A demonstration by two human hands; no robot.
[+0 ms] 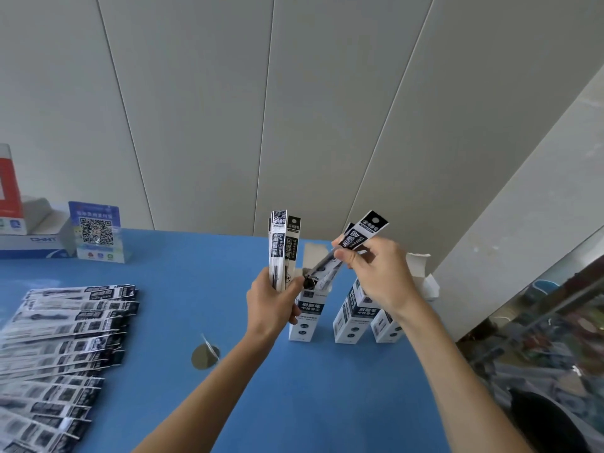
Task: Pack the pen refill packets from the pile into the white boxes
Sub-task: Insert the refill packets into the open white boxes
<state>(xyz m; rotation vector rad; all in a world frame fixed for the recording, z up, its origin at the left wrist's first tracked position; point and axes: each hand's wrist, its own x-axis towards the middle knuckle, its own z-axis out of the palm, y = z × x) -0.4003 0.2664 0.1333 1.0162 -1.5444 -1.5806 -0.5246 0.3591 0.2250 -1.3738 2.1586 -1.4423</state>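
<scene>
A pile of black-and-white pen refill packets [62, 341] is fanned out on the blue table at the left. My left hand [269, 300] grips a small upright bundle of packets [283, 246]. My right hand [376, 273] pinches a tilted packet [362, 233], whose lower end points into the open top of a standing white box [305, 318]. Two more white boxes [354, 317] [387, 325] lean to the right, partly hidden behind my right wrist.
A QR code stand [97, 232] and a white and blue carton [31, 243] sit at the back left. A round grey disc [204, 354] lies on the table [196, 289] near my left forearm. A glass counter [539, 322] borders the right edge.
</scene>
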